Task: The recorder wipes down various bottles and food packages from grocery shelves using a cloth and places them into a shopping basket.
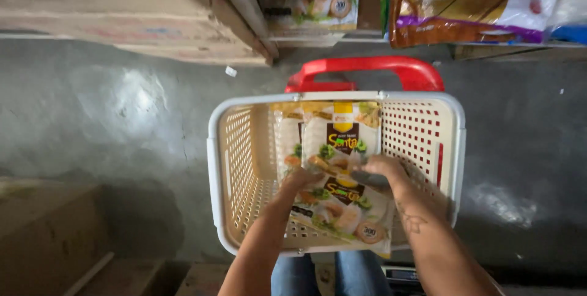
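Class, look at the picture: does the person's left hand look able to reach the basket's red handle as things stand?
Probably yes. The left hand rests on the food packets inside the basket; the red handle lies at the far rim with nothing covering it, though it means stretching across the basket.

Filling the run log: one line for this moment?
left hand: on food packets | right hand: on packets | packets: in basket
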